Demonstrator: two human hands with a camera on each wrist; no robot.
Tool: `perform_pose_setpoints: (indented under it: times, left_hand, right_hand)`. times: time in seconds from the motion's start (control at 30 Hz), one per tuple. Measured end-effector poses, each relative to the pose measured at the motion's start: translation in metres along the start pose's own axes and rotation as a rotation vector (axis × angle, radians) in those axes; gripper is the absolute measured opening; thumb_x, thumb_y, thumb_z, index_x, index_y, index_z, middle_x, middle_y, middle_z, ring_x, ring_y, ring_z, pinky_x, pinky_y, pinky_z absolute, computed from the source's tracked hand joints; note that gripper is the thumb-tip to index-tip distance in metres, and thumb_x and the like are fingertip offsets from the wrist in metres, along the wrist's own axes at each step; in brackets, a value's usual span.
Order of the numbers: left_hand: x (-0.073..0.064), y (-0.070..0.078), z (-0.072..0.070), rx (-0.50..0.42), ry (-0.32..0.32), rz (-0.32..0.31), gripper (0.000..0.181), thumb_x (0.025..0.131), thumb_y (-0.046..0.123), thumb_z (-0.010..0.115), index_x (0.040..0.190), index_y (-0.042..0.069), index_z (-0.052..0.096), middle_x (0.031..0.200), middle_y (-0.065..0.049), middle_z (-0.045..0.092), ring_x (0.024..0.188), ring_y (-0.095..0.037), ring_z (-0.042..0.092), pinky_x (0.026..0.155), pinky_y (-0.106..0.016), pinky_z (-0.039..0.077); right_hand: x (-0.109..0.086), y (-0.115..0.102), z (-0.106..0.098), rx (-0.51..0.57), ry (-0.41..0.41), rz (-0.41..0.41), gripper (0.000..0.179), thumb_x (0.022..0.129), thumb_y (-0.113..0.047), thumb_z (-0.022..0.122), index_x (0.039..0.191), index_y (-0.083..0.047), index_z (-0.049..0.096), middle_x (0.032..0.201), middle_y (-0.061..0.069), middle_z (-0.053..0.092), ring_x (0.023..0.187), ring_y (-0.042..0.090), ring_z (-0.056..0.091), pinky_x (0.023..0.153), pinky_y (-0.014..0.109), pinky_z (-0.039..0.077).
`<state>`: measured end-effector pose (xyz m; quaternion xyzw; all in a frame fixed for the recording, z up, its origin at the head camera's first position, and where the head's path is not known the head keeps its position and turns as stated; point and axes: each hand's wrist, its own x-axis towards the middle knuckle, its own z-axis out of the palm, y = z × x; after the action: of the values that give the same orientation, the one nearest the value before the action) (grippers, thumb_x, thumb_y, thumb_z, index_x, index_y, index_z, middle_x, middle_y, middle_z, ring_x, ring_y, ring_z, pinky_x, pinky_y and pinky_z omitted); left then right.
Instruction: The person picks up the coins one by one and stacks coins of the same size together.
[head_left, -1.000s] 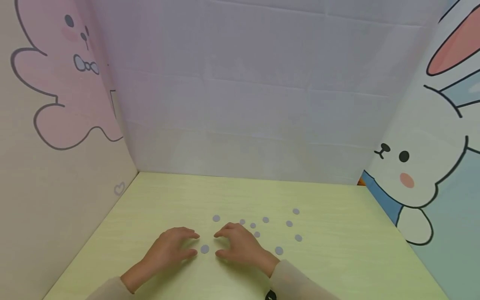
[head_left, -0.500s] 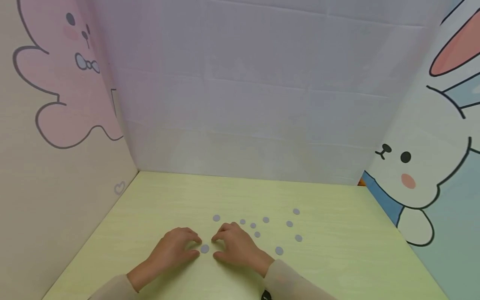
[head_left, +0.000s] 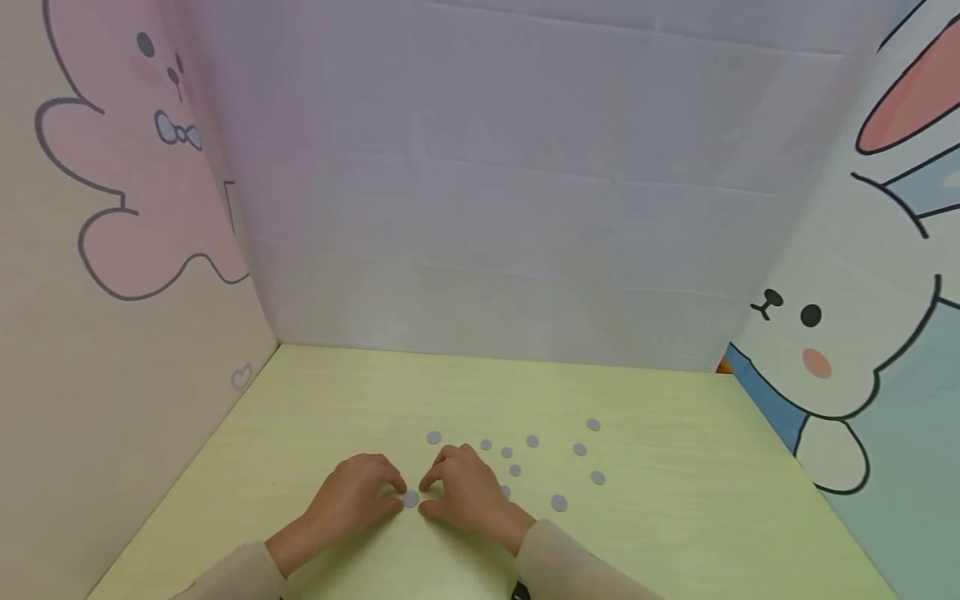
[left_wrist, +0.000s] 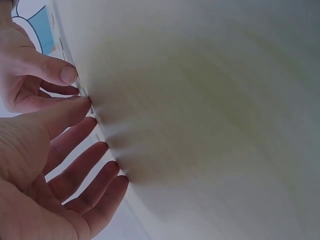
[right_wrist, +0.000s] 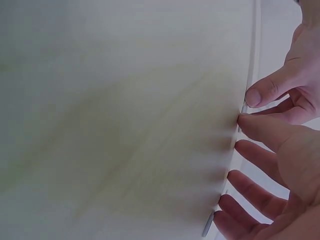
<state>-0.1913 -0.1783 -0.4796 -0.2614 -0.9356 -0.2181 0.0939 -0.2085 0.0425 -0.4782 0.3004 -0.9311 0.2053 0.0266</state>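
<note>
A small flat grey disc [head_left: 410, 499] lies on the table between my two hands. On its left, my left hand [head_left: 356, 492] has thumb and index fingertips right at the disc's edge. Facing it, my right hand [head_left: 468, 492] has its thumb and index a little off the right edge. Both hands arch with relaxed, spread fingers, and neither grips the disc. In the left wrist view, the left fingertips [left_wrist: 124, 178] rest on the tabletop. The right wrist view shows the right hand's fingertips [right_wrist: 218, 216] down as well, beside another disc [right_wrist: 208, 224] seen edge-on.
Several more grey discs are scattered behind and right of the hands, among them one [head_left: 434, 437] farther back and one [head_left: 558, 503] beyond the right wrist. Another disc [head_left: 506, 492] peeks out beside the right hand. Printed panels [head_left: 825, 358] and a pale back sheet [head_left: 487, 208] enclose the yellow table [head_left: 337, 383].
Both hands have drawn in toward each other, narrowing the gap around the disc between them. A disc by the right hand has come partly into sight. The other discs have stayed put.
</note>
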Motion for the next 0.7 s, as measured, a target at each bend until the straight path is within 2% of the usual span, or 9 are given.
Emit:
perform_pose_setpoints:
  times: [0.3, 0.7]
  left_hand:
    - [0.0014, -0.0029, 0.004, -0.008, 0.017, 0.006, 0.014, 0.078, 0.018, 0.095, 0.084, 0.022, 0.083, 0.092, 0.013, 0.076, 0.088, -0.013, 0.072, 0.077, -0.037, 0.06]
    - [0.0056, -0.0051, 0.0027, -0.037, 0.009, -0.03, 0.014, 0.079, 0.018, 0.095, 0.081, 0.025, 0.083, 0.089, 0.014, 0.074, 0.086, -0.012, 0.071, 0.076, -0.036, 0.06]
  right_hand:
    - [0.0031, -0.0051, 0.0045, -0.024, 0.033, 0.021, 0.01, 0.083, -0.031, 0.091, 0.092, -0.026, 0.088, 0.098, -0.009, 0.07, 0.086, 0.007, 0.052, 0.067, 0.019, 0.044]
    - [0.0072, -0.0082, 0.0057, -0.033, 0.071, 0.013, 0.005, 0.085, -0.03, 0.09, 0.088, -0.027, 0.088, 0.095, -0.009, 0.072, 0.082, 0.005, 0.051, 0.065, 0.018, 0.042]
